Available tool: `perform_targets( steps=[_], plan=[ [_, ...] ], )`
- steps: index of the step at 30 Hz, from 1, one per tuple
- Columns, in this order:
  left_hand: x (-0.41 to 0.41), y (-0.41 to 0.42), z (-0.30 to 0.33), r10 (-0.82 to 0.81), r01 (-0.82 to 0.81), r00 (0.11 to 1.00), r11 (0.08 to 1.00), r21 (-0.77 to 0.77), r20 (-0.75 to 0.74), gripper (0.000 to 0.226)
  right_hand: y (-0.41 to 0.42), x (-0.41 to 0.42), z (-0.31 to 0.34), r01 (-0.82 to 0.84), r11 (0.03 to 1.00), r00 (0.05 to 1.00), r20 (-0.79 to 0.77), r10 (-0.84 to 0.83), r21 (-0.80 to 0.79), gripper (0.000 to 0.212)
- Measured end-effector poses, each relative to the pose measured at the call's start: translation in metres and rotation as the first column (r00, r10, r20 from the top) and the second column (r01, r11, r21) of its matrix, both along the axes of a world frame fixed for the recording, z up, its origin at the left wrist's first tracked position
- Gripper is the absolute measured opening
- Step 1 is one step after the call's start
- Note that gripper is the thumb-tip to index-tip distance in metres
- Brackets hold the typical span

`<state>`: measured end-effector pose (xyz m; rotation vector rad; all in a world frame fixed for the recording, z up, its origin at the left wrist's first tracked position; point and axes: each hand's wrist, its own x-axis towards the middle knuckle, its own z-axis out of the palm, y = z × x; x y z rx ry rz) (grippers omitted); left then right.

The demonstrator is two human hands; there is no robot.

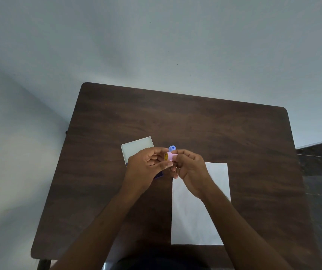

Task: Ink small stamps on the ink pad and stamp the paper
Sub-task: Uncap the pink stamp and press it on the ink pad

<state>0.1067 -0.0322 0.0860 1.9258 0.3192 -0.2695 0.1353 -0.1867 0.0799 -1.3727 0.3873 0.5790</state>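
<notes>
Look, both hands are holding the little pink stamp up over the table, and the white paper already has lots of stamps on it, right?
Not quite. The head view shows both hands holding the pink stamp above the table, but the white paper is blank, with no marks on the part that shows.

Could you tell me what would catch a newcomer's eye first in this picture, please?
Both hands meet over the middle of the dark wooden table, the left hand and right hand together holding a small pink stamp. A white paper lies under the right wrist, and an open ink pad sits behind the left hand.
</notes>
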Motion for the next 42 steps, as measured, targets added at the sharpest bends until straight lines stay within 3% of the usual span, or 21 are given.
perform_targets(
  steps=[5,13,17,21,26,31,34,39,42],
  plan=[
    [0.001,0.000,0.004,0.026,-0.026,1.000,0.999,0.035,-0.003,0.031,-0.003,-0.005,0.002,-0.031,0.999,0.998,0.050,0.029,0.037,0.023],
    [0.005,-0.001,0.002,0.031,-0.028,0.996,0.999,0.037,-0.080,0.035,-0.006,-0.002,0.008,-0.102,0.991,0.982,0.152,0.113,-0.082,0.015],
    [0.002,0.001,0.001,0.068,-0.072,0.997,0.991,-0.113,-0.032,0.025,-0.006,-0.002,0.007,-0.091,0.995,0.983,0.158,0.097,-0.045,0.014],
    [-0.006,0.006,0.001,0.210,-0.197,0.978,0.934,-0.299,0.011,0.025,-0.004,-0.001,0.004,-0.061,0.998,0.988,0.141,0.059,0.013,0.018],
    [-0.015,0.019,0.000,0.245,-0.246,0.966,0.778,-0.578,-0.082,0.037,0.002,-0.001,0.001,-0.050,0.991,0.996,0.080,0.040,0.126,0.021],
    [-0.031,0.037,-0.007,0.253,-0.282,0.957,0.698,-0.658,-0.142,0.036,0.008,-0.002,0.001,-0.094,0.976,0.995,0.050,0.086,0.198,0.026],
    [-0.042,0.051,-0.011,0.266,-0.300,0.953,0.758,-0.579,-0.145,0.042,0.014,-0.004,0.001,-0.132,0.956,0.991,0.005,0.135,0.262,0.027],
    [-0.067,0.078,-0.035,0.364,-0.367,0.930,0.904,-0.219,-0.054,0.034,0.029,-0.015,-0.001,-0.128,0.898,0.979,-0.089,0.181,0.420,0.023],
    [-0.082,0.092,-0.058,0.368,-0.369,0.927,0.929,-0.003,-0.071,0.030,0.038,-0.021,0.001,-0.098,0.872,0.975,-0.129,0.181,0.480,0.022]
  ],
)
